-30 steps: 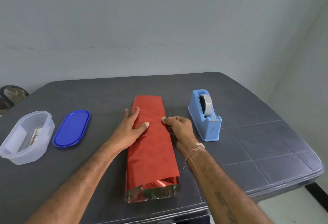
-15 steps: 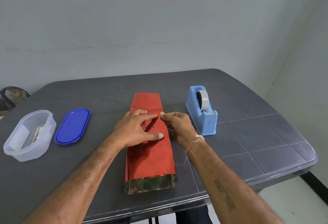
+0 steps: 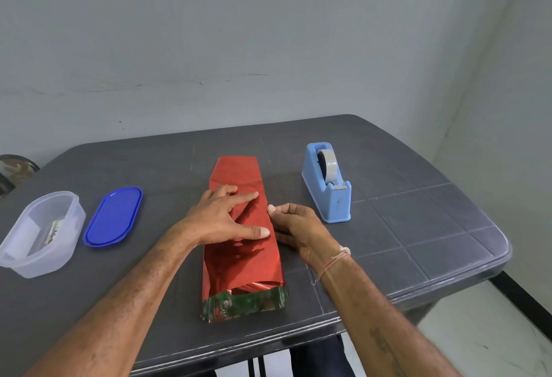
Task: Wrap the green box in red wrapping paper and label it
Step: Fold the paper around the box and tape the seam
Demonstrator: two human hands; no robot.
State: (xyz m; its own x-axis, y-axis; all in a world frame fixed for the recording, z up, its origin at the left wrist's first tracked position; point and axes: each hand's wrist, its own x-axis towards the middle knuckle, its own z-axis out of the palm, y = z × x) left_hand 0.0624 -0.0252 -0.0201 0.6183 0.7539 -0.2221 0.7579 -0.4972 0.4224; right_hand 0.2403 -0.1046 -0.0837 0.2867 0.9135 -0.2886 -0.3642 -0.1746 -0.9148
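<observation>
A dark grey table (image 3: 418,227) is set against a pale wall (image 3: 268,33). At its middle, the green box (image 3: 248,302) is covered by the red wrapping paper (image 3: 239,263). Since half a second ago the parcel has not been shifted. The left hand (image 3: 221,218) is still spread flat on top. The right hand (image 3: 295,227) has been drawn slightly nearer along the right edge, fingers curled and thumb and forefinger tips meeting there. Whether anything is pinched cannot be told. The long axis runs from near to far, with green exposed at the near open end. A tape dispenser (image 3: 327,188) is placed at right. A blue lid (image 3: 113,217) and a clear container (image 3: 41,233) are placed at left.
</observation>
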